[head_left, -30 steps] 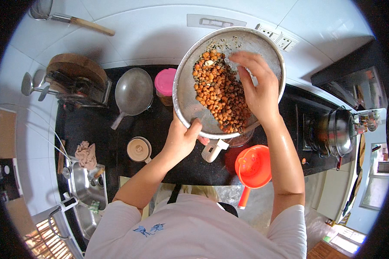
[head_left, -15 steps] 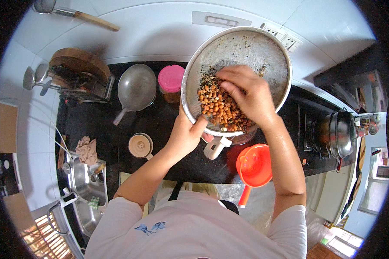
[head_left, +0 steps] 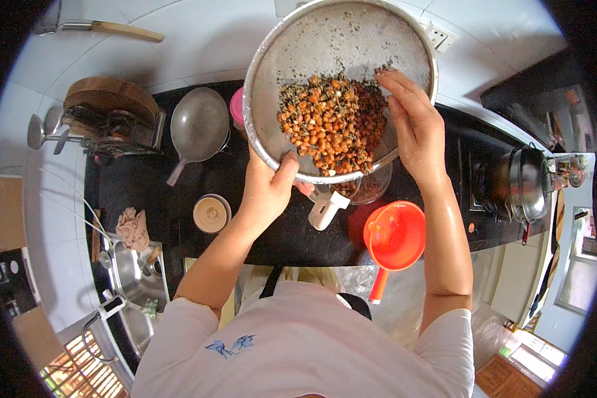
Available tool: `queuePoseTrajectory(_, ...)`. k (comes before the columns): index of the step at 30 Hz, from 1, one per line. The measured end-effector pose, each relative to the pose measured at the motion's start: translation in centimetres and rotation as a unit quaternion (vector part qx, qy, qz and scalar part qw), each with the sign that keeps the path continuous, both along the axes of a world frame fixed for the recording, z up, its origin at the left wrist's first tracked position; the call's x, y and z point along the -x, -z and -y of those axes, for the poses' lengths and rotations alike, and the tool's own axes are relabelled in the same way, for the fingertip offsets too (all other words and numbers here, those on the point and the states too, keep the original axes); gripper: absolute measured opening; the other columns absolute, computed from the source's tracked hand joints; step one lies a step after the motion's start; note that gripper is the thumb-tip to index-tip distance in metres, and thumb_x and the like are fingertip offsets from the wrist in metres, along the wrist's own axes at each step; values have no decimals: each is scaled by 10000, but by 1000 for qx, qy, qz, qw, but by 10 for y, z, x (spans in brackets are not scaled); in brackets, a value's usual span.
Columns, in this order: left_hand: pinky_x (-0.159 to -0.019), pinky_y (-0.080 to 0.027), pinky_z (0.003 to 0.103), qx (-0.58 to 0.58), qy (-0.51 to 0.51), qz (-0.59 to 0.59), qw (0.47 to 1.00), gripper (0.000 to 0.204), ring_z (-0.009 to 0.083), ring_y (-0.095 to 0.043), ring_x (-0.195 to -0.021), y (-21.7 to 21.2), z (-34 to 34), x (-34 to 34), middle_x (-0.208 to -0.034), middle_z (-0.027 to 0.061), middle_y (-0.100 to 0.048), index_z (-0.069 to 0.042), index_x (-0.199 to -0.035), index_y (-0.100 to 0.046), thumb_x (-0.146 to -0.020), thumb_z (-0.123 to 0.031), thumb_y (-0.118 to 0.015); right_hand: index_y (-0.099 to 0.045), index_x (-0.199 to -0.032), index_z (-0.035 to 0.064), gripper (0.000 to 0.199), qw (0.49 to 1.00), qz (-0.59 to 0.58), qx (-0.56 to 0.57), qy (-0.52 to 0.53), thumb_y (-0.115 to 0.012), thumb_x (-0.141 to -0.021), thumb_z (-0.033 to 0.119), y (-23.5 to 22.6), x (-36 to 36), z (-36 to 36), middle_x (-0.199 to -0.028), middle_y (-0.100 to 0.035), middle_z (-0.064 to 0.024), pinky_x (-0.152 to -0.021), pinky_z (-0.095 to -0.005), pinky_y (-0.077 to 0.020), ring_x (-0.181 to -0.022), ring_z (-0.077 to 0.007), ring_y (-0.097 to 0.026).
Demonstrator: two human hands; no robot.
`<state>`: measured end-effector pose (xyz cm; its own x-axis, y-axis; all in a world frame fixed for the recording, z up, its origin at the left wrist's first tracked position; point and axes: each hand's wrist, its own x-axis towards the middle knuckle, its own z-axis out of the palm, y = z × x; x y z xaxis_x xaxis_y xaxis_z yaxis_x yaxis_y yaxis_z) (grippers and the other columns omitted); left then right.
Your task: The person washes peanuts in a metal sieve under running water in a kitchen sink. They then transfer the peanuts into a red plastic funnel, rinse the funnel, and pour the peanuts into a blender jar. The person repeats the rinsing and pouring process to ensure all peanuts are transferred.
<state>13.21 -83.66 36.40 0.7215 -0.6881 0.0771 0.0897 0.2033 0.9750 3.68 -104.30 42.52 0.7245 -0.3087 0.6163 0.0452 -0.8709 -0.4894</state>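
Observation:
My left hand [head_left: 270, 179] grips the near-left rim of a large round metal basin [head_left: 265, 79], thumb over the edge. The basin is tilted above the counter. In it lies a heap of roasted brown nuts [head_left: 325, 126] mixed with small black and pale seeds. My right hand [head_left: 414, 126] is at the right side of the heap, fingers stretched toward the basin's wall, thumb apart. Under the near rim is a clear jug [head_left: 376, 186] with a white handle [head_left: 328, 211], partly hidden; some of the dark mix shows in it.
On the black counter stand a grey pan [head_left: 199, 126], a beige cup [head_left: 211, 213] and a pink-lidded jar [head_left: 236, 106], half covered by the basin. An orange-red dipper [head_left: 398, 239] sits at the front edge. A sink [head_left: 136, 272] is left, a dark wok [head_left: 527, 186] right.
The basin has come up and left, covering more of the pink-lidded jar. My right hand has moved from over the nuts to their right side, and the heap has spread leftward.

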Motion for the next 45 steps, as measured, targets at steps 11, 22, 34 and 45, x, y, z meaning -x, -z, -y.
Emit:
queuePoseTrajectory(11, -414, -526, 279, 11, -40, 17, 999, 340, 232, -615, -527, -6, 5, 6, -813, 213, -594, 82, -1193, -260, -874, 50, -376, -570, -1126, -12, 253, 991, -101, -91, 18, -481, -893, 21, 23, 13, -30, -1114, -595, -196, -888, -385, -455, -1036, -375, -568)
queuePoseTrajectory(22, -430, -536, 276, 11, -62, 22, 998, 318, 223, -621, -537, -1, 4, 13, -829, 204, -604, 67, -1180, -272, -886, 37, -390, -599, -1070, 1, 211, 982, -102, -158, 10, -516, -876, 5, 30, 39, -50, -1039, -621, -182, -839, -361, -483, -971, -352, -610)
queuePoseTrajectory(34, -464, -558, 284, 16, -110, 13, 994, 359, 237, -635, -571, 3, 7, 34, -913, 215, -595, 67, -1215, -250, -891, 28, -401, -610, -1085, 15, 382, 995, -33, -93, -5, -709, -774, 214, 23, 9, -43, -1168, -560, -195, -888, -389, -470, -1053, -362, -576)
queuePoseTrajectory(45, -479, -557, 283, 32, -137, 22, 990, 453, 231, -640, -600, 9, 7, 41, -959, 215, -577, 33, -1271, -180, -883, 40, -414, -560, -1035, 30, 487, 995, -79, -60, 1, -768, -609, 141, 48, 12, -60, -1115, -498, -170, -882, -430, -430, -1031, -372, -499)
